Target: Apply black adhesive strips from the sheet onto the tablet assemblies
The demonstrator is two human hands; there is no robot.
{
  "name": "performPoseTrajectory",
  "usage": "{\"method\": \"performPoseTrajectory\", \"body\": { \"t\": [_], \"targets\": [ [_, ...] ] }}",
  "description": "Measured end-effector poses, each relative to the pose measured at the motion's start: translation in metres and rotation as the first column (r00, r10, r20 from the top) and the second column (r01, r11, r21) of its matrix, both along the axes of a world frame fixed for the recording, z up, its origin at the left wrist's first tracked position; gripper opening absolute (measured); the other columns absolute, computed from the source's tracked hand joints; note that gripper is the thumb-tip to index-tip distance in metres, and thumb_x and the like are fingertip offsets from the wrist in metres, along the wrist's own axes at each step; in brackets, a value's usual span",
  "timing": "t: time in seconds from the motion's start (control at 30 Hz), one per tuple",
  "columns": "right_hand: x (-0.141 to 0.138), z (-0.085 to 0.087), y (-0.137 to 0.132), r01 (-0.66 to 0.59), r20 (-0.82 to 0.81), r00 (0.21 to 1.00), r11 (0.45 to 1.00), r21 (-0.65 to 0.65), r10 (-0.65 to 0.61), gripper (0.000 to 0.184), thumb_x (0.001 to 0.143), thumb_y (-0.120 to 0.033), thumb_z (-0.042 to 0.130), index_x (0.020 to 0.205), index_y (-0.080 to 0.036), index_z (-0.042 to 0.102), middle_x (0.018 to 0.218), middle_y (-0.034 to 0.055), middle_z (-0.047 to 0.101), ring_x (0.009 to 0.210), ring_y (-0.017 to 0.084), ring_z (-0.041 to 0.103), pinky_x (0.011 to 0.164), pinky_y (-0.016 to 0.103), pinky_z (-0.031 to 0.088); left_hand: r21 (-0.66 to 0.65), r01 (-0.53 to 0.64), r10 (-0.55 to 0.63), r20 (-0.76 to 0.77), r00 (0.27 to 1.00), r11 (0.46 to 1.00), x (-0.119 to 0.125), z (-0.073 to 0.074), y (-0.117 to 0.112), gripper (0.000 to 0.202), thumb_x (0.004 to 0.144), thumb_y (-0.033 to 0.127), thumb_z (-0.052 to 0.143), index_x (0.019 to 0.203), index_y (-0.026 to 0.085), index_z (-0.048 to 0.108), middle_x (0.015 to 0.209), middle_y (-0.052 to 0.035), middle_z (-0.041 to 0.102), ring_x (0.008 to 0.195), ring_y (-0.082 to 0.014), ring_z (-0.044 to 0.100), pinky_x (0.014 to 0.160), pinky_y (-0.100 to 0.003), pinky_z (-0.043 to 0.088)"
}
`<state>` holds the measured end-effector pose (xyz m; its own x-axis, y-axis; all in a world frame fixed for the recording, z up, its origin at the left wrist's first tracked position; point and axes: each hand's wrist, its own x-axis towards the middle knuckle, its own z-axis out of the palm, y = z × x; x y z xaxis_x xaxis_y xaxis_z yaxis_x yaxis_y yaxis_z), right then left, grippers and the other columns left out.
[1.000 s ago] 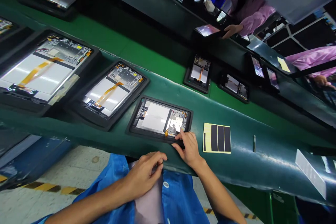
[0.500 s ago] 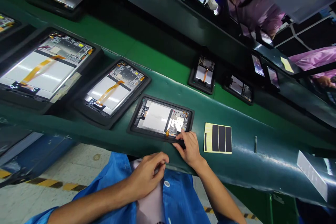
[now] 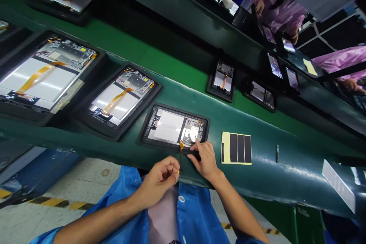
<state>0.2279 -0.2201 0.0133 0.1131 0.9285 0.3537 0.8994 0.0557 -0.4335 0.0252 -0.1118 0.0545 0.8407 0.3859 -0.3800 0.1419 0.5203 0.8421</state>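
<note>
- The left hand [image 3: 160, 178], at lower centre of the frame, pinches the lower end of a thin orange flex ribbon [image 3: 180, 154] between thumb and forefinger.
- The ribbon runs up to the near edge of the open tablet [image 3: 168, 126] at mid-frame.
- The right hand [image 3: 205, 159] grasps nothing; its fingertips press on the tablet's near right corner.
- A yellow sheet [image 3: 225, 148] with black strips lies just right of that hand.

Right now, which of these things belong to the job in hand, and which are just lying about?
In hand: left hand pinching the thin ribbon cable; right hand resting on the open tablet in its black tray.
Lying about, untouched: yellow sheet of black strips; other open tablets alongside; white box.
</note>
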Motion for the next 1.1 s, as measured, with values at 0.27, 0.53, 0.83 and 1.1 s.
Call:
{"method": "performPoseTrajectory", "body": {
  "t": [0.27, 0.53, 0.83, 1.1],
  "targets": [
    [0.0, -0.002, 0.0, -0.001, -0.001, 1.0, 1.0, 0.0, 0.001, 0.069, 0.105, -0.028, 0.057, 0.164, -0.018, 0.023, 0.099, 0.0057, 0.075, 0.087, 0.023, 0.066, 0.088, 0.041, 0.05, -0.127, 0.037, -0.043, -0.039, 0.998, 0.991, -0.001, -0.009, -0.013, 0.036, 0.086, 0.049, 0.071, 0.083, 0.021, 0.048, 0.062, 0.0079, 0.05, 0.057, -0.0079, 0.041, 0.057, -0.022, 0.033],
    [-0.005, 0.006, 0.004, -0.032, -0.001, 0.999, 0.999, 0.032, 0.033, 0.078, 0.103, -0.029, 0.061, 0.166, -0.02, 0.016, 0.103, 0.0077, 0.076, 0.091, 0.024, 0.069, 0.089, 0.044, 0.053, -0.126, 0.072, -0.074, -0.012, 0.997, 0.989, 0.01, -0.004, -0.009, 0.038, 0.084, 0.048, 0.074, 0.078, 0.02, 0.048, 0.065, 0.003, 0.062, 0.055, -0.0084, 0.05, 0.057, -0.023, 0.038],
    [-0.016, 0.001, 0.028, -0.047, -0.01, 0.999, 0.978, 0.201, 0.05, 0.076, 0.1, -0.012, 0.058, 0.166, -0.024, 0.02, 0.09, 0.0011, 0.08, 0.08, 0.018, 0.072, 0.087, 0.038, 0.058, 0.097, 0.077, -0.08, 0.028, 0.996, 0.992, 0.014, 0.002, -0.001, 0.028, 0.093, 0.043, 0.065, 0.088, 0.022, 0.047, 0.065, 0.0054, 0.061, 0.056, -0.0096, 0.055, 0.057, -0.023, 0.044],
    [-0.01, 0.001, 0.021, -0.05, -0.013, 0.998, 0.982, 0.183, 0.054, 0.075, 0.101, -0.009, 0.054, 0.166, -0.02, 0.019, 0.09, 0.004, 0.078, 0.081, 0.02, 0.073, 0.084, 0.041, 0.063, 0.959, -0.014, 0.016, 0.009, 1.0, 0.281, -0.001, -0.024, 0.044, 0.03, 0.1, 0.021, 0.05, 0.128, 0.017, 0.06, 0.13, -0.0123, 0.072, 0.134, -0.0263, 0.06, 0.119, -0.051, 0.043]
  ]
}}
